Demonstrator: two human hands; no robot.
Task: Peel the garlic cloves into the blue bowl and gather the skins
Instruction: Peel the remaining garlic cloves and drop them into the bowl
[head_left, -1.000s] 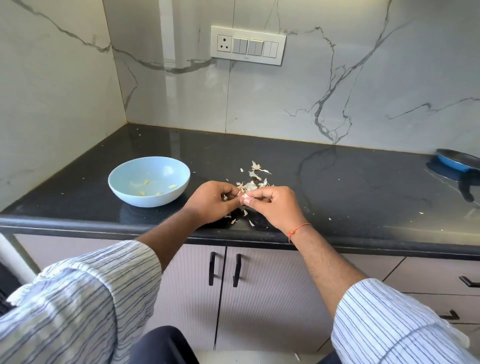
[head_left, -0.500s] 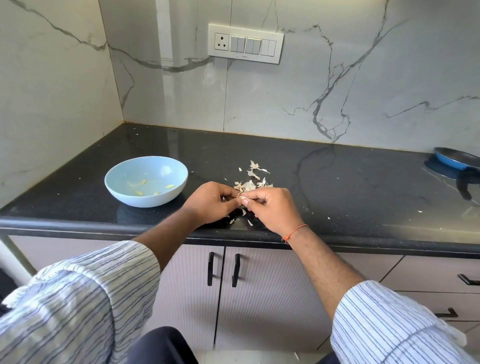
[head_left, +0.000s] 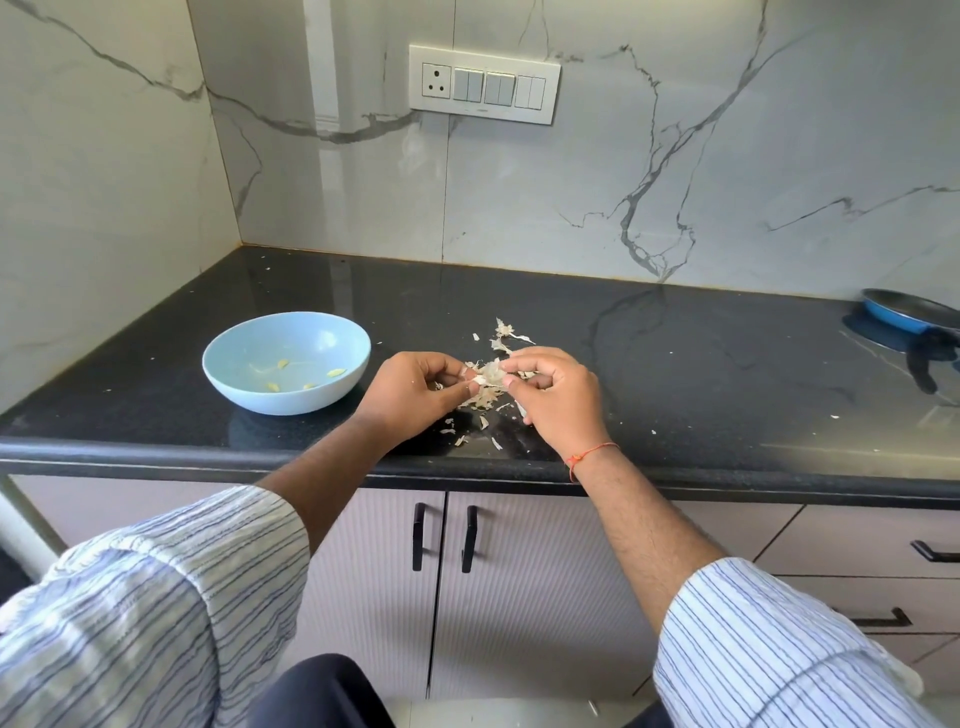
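Note:
A light blue bowl (head_left: 236, 382) sits on the black counter at the left, with several small peeled garlic cloves (head_left: 283, 365) inside. To its right lies a loose pile of papery garlic skins (head_left: 504, 335). Above that pile my left hand (head_left: 410, 392) and my right hand (head_left: 561, 397) meet, both pinching a small garlic piece with flaky skin (head_left: 490, 375) between fingertips. What lies under the hands is hidden.
The black counter (head_left: 675, 364) ends in a rounded front edge close to my wrists. A blue pan (head_left: 906, 314) with a dark handle sits at the far right. A marble wall with a switch panel (head_left: 483, 83) stands behind. Cabinet doors are below.
Both hands have stayed together over the skins, fingers working the piece; they have drawn slightly apart and more flaky skin shows between them. The bowl has not moved.

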